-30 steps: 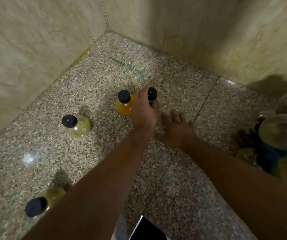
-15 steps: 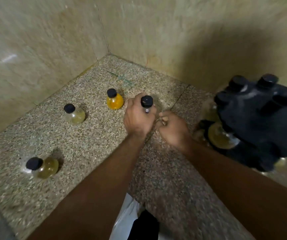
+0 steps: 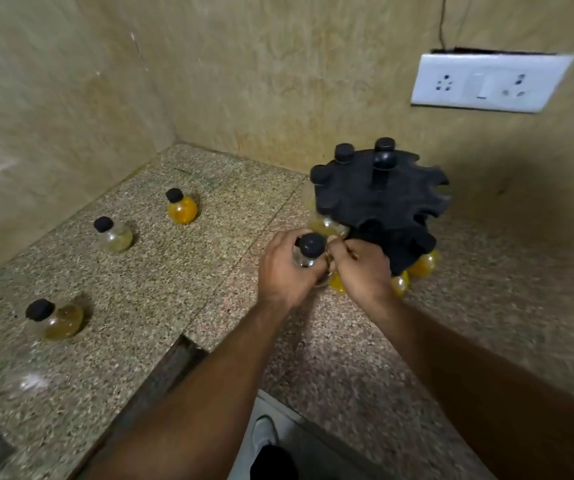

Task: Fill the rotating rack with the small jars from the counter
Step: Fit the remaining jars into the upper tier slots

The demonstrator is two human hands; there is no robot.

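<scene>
Beside the black rack, both hands, left hand and right hand, grasp an upright jar; three jars stand leftward on the worktop.

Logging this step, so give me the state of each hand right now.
Left hand: closed around a small black-capped jar.
Right hand: fingers curled beside that jar, next to the rack; whether it grips anything cannot be told.

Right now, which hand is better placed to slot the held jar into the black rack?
Left. The left hand already grips the black-capped glass jar beside the black rotating rack; the right hand only steadies it.
</scene>
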